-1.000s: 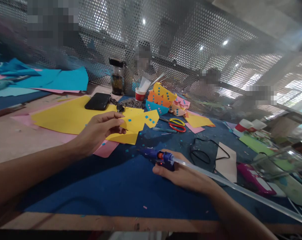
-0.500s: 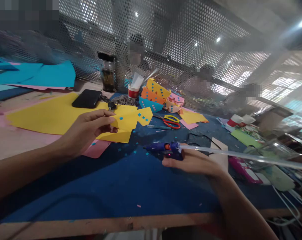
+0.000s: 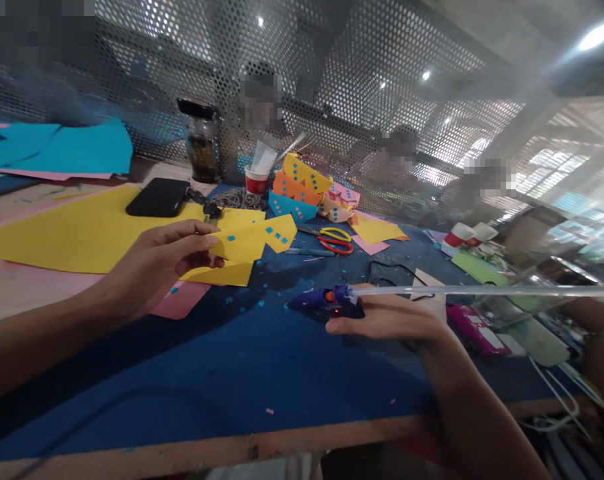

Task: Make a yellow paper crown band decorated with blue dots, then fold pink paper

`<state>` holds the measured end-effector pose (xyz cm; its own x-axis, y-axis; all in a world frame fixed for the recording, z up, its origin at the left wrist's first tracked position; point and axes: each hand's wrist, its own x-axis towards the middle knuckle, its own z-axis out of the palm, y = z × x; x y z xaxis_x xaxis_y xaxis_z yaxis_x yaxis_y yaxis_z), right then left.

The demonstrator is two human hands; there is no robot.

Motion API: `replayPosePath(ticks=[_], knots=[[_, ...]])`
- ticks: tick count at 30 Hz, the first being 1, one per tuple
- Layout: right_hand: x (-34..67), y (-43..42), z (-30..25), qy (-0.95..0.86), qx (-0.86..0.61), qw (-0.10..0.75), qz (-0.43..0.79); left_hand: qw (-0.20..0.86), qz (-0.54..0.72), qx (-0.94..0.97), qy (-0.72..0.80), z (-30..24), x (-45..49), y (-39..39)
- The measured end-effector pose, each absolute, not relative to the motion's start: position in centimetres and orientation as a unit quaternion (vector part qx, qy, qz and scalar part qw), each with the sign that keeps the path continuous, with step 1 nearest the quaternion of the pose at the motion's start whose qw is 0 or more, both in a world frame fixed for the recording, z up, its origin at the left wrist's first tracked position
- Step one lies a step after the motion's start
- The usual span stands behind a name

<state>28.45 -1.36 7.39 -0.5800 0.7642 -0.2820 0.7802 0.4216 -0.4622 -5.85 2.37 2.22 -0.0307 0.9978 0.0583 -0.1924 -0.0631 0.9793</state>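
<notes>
Between the thumb and fingers of my left hand is pinched a yellow paper cutout with small blue squares stuck on it. My right hand is wrapped round a blue hot glue gun. A long clear glue stick sticks out of its back, and a red light shows on its body. The gun's nozzle points left and down, over the small blue paper squares scattered on the blue tabletop. A pink paper piece lies below my left hand.
Beyond my hands lie scissors, a black phone on yellow paper, and decorated paper strips. A dark-lidded jar and a paper cup stand by the perforated metal screen. To the right lies a magenta object.
The view has shifted slightly, so most things sit further left. The glue gun has turned a little, its nozzle lower and its glue stick more level. Both hands keep their hold.
</notes>
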Motion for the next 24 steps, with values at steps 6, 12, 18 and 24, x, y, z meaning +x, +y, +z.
replayPosePath(ticks=[6, 12, 18, 24], knots=[[28.0, -1.6, 7.3, 0.853, 0.444, -0.016, -0.275, 0.531, 0.561, 0.454, 0.444, 2.5, -5.8, 2.1], [28.4, -1.5, 7.1, 0.84, 0.464, -0.029, -0.28, 0.538, 0.558, 0.458, 0.435, 2.4, -5.9, 2.0], [27.8, -2.3, 6.7, 0.798, 0.459, -0.113, -0.373, 0.53, 0.546, 0.473, 0.444, 2.2, -5.8, 2.1], [24.9, -3.6, 5.3, 0.788, 0.416, -0.256, -0.375, 0.53, 0.508, 0.524, 0.432, 1.2, -5.9, 2.0]])
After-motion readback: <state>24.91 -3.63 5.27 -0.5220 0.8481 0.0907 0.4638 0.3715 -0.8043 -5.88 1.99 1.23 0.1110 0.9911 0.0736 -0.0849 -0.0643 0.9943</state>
